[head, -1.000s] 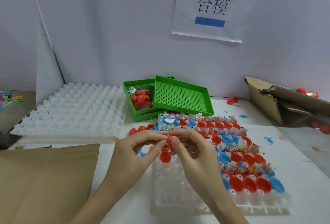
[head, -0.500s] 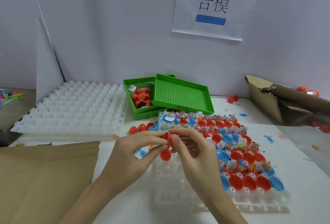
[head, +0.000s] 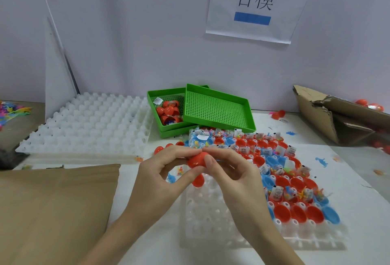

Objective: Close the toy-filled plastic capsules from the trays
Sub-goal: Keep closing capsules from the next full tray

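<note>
Red capsule (head: 197, 160) sits pinched between the left hand (head: 162, 177) and right hand (head: 230, 177), fingers clamped round it, above the near-left corner of the white tray (head: 232, 228).

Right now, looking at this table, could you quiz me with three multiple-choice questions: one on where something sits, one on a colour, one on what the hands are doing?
1. Where do the green trays sit?
A. behind the capsule tray
B. on the brown cardboard
C. inside the torn box

2. What colour is the capsule being held?
A. blue
B. red
C. green

3. What are the hands doing?
A. resting flat
B. both pinching the capsule
C. lifting a tray

Answers: 1 A, they lie beyond the filled white tray, near the wall. 2 B, it shows red between the fingers. 3 B, the left hand and right hand meet around it.
</note>
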